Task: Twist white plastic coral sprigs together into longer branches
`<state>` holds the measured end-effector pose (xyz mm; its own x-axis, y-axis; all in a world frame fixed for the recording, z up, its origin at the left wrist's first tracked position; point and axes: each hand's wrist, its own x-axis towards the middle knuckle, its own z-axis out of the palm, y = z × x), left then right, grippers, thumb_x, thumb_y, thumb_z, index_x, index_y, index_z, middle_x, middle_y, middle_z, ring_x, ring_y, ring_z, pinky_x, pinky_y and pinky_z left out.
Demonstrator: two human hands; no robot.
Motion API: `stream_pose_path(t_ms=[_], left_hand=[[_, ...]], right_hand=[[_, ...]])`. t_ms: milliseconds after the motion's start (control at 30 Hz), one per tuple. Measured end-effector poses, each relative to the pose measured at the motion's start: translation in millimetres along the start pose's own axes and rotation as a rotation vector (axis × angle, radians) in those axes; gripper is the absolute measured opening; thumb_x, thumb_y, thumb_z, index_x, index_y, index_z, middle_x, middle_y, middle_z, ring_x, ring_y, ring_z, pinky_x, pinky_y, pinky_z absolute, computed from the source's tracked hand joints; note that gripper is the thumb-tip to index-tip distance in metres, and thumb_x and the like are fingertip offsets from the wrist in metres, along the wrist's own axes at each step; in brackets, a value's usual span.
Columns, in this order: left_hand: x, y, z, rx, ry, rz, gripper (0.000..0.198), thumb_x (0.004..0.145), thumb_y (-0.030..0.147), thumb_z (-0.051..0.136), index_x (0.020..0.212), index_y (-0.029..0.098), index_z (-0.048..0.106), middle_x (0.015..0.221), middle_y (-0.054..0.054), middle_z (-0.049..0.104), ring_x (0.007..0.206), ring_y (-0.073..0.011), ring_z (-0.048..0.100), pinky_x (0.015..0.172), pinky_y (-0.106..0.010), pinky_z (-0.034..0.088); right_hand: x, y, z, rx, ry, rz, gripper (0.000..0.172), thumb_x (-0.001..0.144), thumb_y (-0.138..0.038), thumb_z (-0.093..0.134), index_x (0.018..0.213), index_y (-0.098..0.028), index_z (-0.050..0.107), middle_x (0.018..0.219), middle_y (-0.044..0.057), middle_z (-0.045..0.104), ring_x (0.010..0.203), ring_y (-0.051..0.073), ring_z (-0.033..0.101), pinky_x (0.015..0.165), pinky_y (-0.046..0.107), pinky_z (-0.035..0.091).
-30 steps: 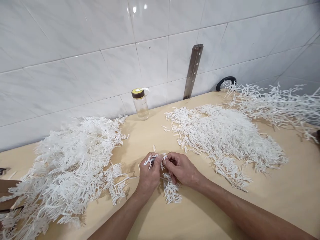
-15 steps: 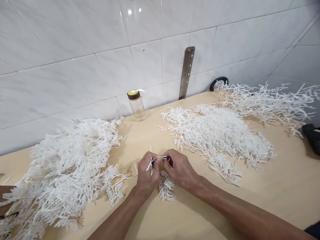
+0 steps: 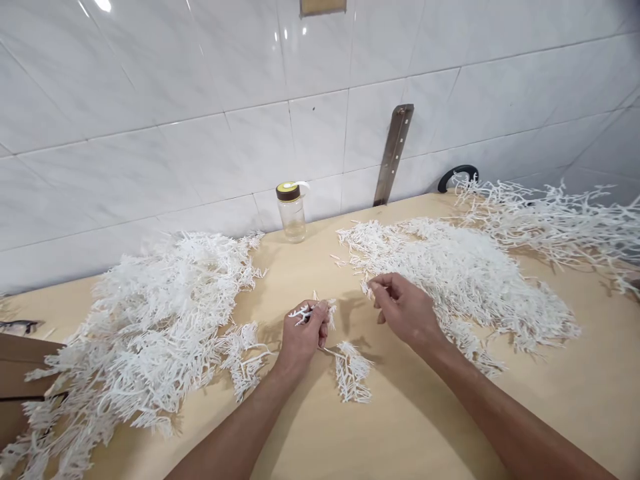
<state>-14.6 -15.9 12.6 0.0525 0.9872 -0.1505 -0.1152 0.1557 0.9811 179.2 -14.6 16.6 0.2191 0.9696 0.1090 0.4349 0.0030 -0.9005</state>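
Note:
My left hand (image 3: 303, 337) is closed around a white branched sprig (image 3: 301, 313), whose forked end shows above the thumb; fine tips poke out at the fingertips. A stem runs from beneath this hand to a small feathery white sprig (image 3: 353, 373) lying on the table. My right hand (image 3: 405, 307) is apart from the left, by the near left edge of the right heap of short white pieces (image 3: 460, 267). Its thumb and forefinger are pinched; what they hold, if anything, is too small to make out.
A big heap of feathery white sprigs (image 3: 165, 333) covers the left side. Longer white branches (image 3: 560, 213) lie at the far right, near a black curved handle (image 3: 457, 175). A clear bottle (image 3: 293, 217) and a metal strip (image 3: 394, 153) stand by the tiled wall. A brown box (image 3: 23, 380) is at left.
My hands were together at the sprig and are now apart. The right one has moved right towards the right heap, while the left keeps its hold. The camera view has shifted slightly.

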Motion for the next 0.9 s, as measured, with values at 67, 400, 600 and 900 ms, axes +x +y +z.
stream_pose_path(t_ms=[67, 400, 600, 900], left_hand=[[0, -1, -0.1, 0.002, -0.004, 0.000, 0.042, 0.074, 0.055, 0.069, 0.067, 0.016, 0.057, 0.050, 0.005, 0.049, 0.040, -0.0062, 0.041, 0.037, -0.018, 0.032], [-2, -2, 0.4, 0.086, -0.019, 0.036, 0.039, 0.078, 0.051, 0.067, 0.068, 0.015, 0.059, 0.047, 0.005, 0.050, 0.037, -0.0061, 0.041, 0.037, -0.018, 0.033], [-3, -1, 1.5, 0.076, -0.026, 0.024, 0.038, 0.077, 0.051, 0.067, 0.068, 0.015, 0.060, 0.048, 0.004, 0.051, 0.039, -0.0069, 0.044, 0.038, -0.018, 0.036], [-4, 1, -2.8, 0.057, -0.122, 0.055, 0.030, 0.076, 0.043, 0.070, 0.075, 0.014, 0.062, 0.054, 0.003, 0.054, 0.046, -0.0084, 0.048, 0.045, -0.020, 0.040]], right_hand=[[-8, -4, 10, 0.112, -0.204, 0.003, 0.030, 0.089, -0.047, 0.053, 0.091, -0.018, 0.060, 0.062, -0.002, 0.058, 0.040, 0.011, 0.056, 0.042, 0.024, 0.045], [-23, -13, 35, 0.268, -0.471, 0.125, 0.023, 0.086, -0.041, 0.057, 0.087, -0.018, 0.062, 0.066, -0.002, 0.061, 0.039, 0.008, 0.049, 0.037, 0.021, 0.039], [-24, -11, 36, 0.213, -0.449, 0.079, 0.020, 0.087, -0.035, 0.053, 0.084, -0.018, 0.064, 0.067, -0.001, 0.064, 0.040, 0.007, 0.047, 0.039, 0.020, 0.038], [-20, -8, 38, 0.268, -0.500, 0.125, 0.011, 0.084, -0.028, 0.053, 0.078, -0.019, 0.055, 0.059, -0.004, 0.059, 0.040, 0.009, 0.049, 0.039, 0.021, 0.040]])
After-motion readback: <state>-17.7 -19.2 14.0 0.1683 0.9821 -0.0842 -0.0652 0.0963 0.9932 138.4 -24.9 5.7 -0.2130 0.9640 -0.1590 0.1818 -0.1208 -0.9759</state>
